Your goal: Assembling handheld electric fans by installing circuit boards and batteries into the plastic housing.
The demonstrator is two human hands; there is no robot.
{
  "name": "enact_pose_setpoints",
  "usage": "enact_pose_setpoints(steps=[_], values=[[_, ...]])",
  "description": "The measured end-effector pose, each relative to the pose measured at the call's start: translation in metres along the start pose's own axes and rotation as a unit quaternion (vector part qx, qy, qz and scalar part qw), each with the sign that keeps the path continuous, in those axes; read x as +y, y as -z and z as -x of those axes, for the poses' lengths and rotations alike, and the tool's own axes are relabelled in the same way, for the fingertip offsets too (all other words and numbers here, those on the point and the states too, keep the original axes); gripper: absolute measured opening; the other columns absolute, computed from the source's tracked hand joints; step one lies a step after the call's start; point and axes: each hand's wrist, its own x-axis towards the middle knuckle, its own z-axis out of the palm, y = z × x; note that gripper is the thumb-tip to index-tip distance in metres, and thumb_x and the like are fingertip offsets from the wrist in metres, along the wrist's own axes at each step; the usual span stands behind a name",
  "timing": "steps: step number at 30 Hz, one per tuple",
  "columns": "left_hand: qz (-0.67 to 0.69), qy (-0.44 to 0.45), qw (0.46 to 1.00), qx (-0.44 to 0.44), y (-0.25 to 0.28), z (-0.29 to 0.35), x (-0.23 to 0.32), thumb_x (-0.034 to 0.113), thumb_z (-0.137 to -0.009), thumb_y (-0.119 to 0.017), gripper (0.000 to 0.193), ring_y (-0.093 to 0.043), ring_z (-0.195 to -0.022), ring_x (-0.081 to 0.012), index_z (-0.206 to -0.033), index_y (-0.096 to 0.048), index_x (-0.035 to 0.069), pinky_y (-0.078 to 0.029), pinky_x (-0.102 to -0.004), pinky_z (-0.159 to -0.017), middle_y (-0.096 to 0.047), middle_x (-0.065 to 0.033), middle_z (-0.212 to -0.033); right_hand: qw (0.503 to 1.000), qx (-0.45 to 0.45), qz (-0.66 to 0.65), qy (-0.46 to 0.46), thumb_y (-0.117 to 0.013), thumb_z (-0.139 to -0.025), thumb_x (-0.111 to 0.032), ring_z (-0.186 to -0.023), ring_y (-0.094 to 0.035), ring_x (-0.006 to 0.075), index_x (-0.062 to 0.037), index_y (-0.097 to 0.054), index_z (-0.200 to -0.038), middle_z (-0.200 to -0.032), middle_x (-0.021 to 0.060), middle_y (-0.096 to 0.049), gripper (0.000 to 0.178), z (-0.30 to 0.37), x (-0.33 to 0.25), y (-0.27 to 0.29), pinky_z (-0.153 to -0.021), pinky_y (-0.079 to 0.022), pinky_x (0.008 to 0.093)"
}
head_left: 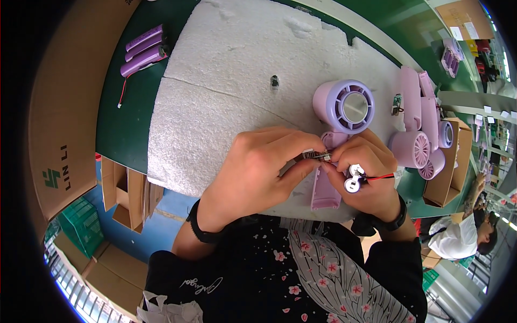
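Observation:
Between the fingertips of my left hand [256,167] is a small circuit board [310,154] with metal connectors. My right hand [371,167] pinches the board's other end, so both hands meet on it. A white piece with two round ends [353,183], joined to red and black wires [381,176], sticks out from the right hand's fingers. Under and just beyond the hands lies a pink handheld fan, its round purple-rimmed head [344,106] facing up and its open handle shell [325,194] partly hidden by my fingers.
A white foam board [226,64] covers much of the green table [121,132]. Purple battery packs [144,53] with wires lie at the left. On the right are pink fan bodies [412,148], a small green board [397,104] and a cardboard box [449,177]. Another person [455,237] is farther right.

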Motion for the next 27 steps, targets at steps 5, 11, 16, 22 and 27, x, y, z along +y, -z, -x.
enact_pose_setpoints(steps=[5,11,16,22,27], values=[[0.016,0.003,1.0,-0.01,0.0014,0.0005,0.0003,-0.002,-0.072,-0.081,0.024,-0.071,-0.075,-0.0188,-0.094,-0.071,0.003,-0.056,-0.0278,-0.062,-0.072,-0.0085,-0.086,1.0,0.005,-0.012,-0.003,-0.081,-0.068,0.006,-0.068,-0.06,0.0217,-0.007,-0.053,-0.079,-0.08,0.0096,-0.068,0.033,0.0004,0.0015,0.0009,-0.058,-0.046,0.031],[0.034,0.019,0.999,-0.018,0.0032,-0.0001,0.0022,-0.001,-0.072,-0.081,0.024,-0.07,-0.072,-0.0173,-0.093,-0.072,0.003,-0.056,-0.0268,-0.062,-0.071,-0.0081,-0.085,1.0,0.016,-0.019,-0.007,-0.08,-0.067,0.007,-0.068,-0.06,0.0224,-0.0068,-0.053,-0.078,-0.079,0.0098,-0.068,0.032,0.0022,0.0004,0.0023,-0.059,-0.047,0.0313],[0.048,0.023,0.998,-0.019,0.0027,-0.0005,0.0003,-0.001,-0.072,-0.081,0.024,-0.07,-0.071,-0.0179,-0.094,-0.072,0.004,-0.056,-0.0281,-0.062,-0.07,-0.008,-0.083,1.0,0.019,-0.012,-0.007,-0.078,-0.065,0.007,-0.068,-0.059,0.0224,-0.0073,-0.055,-0.075,-0.076,0.0069,-0.066,0.03,0.0002,-0.0015,0.0002,-0.055,-0.047,0.0317],[0.035,0.023,0.998,-0.046,0.006,0.0004,0.0023,-0.003,-0.072,-0.08,0.025,-0.069,-0.072,-0.0203,-0.095,-0.072,0.003,-0.055,-0.03,-0.063,-0.07,-0.009,-0.085,0.999,-0.016,0.016,-0.03,-0.08,-0.065,0.007,-0.071,-0.059,0.0227,-0.0064,-0.054,-0.073,-0.075,0.0072,-0.066,0.03,0.0031,-0.0058,0.0016,-0.06,-0.047,0.0321],[0.051,-0.011,0.998,-0.043,0.0037,0.0021,0.001,-0.007,-0.07,-0.076,0.029,-0.069,-0.075,-0.0218,-0.096,-0.073,0.004,-0.055,-0.0304,-0.065,-0.069,-0.0097,-0.093,0.998,-0.031,0.036,-0.036,-0.08,-0.063,0.007,-0.071,-0.059,0.0238,-0.007,-0.055,-0.072,-0.073,0.0055,-0.066,0.031,0.0035,-0.0069,0.0018,-0.061,-0.047,0.0331]])
